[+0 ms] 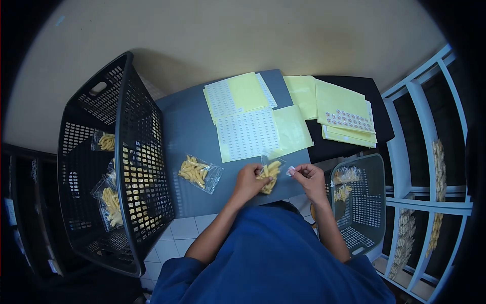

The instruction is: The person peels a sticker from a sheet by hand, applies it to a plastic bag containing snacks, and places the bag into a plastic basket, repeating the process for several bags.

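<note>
My left hand [249, 181] grips a clear plastic bag of pale yellow stick-shaped snacks [271, 177] at the near edge of the grey table. Between the thumb and fingers of my right hand [310, 180] is a small round white sticker [290, 171], just right of that bag and apart from it. Another bag of snacks [193, 172] lies flat on the table to the left. Beyond my hands, a sheet of small printed labels [248, 134] lies beside its yellow backing. What is printed on the sticker is too small to read.
A large black perforated basket [144, 167] stands tilted on the left with several snack bags inside. A grey basket [372, 177] at lower right holds bags too. Yellow sheets with round stickers [347, 119] are stacked at back right. A pale metal rack [425, 121] borders the right side.
</note>
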Action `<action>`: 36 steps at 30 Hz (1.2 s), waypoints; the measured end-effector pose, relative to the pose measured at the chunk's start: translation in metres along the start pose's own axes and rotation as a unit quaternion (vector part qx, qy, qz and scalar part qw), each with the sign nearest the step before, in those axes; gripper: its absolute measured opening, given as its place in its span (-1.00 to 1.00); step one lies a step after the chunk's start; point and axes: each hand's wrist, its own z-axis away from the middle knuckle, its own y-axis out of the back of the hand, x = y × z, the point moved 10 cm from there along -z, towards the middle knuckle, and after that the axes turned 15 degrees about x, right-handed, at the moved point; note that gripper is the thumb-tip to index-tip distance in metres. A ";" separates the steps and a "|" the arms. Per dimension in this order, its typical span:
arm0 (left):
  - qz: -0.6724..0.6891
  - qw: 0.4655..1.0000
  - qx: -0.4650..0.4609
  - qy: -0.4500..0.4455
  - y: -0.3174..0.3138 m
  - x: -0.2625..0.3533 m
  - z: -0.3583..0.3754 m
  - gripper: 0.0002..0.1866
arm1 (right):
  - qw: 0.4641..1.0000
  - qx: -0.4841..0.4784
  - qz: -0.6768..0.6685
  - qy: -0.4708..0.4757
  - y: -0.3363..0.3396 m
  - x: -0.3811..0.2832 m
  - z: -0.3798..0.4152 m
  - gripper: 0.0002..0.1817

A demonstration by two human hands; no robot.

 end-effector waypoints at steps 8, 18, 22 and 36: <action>0.417 0.896 0.014 0.149 0.008 0.003 0.005 -0.57 | 0.997 -0.079 0.014 0.000 -0.048 -0.018 0.000 -0.79; 0.453 0.872 0.044 0.179 0.018 -0.002 0.005 -0.65 | 0.987 -0.010 0.119 0.107 -0.070 -0.048 -0.005 -0.77; 0.434 0.880 0.055 0.184 0.024 0.006 0.005 -0.64 | 0.991 0.016 0.085 0.105 -0.076 -0.030 -0.008 -0.81; 0.475 0.860 0.068 0.172 0.020 0.000 0.004 -0.64 | 0.997 0.062 0.016 0.031 -0.080 -0.007 -0.004 -0.80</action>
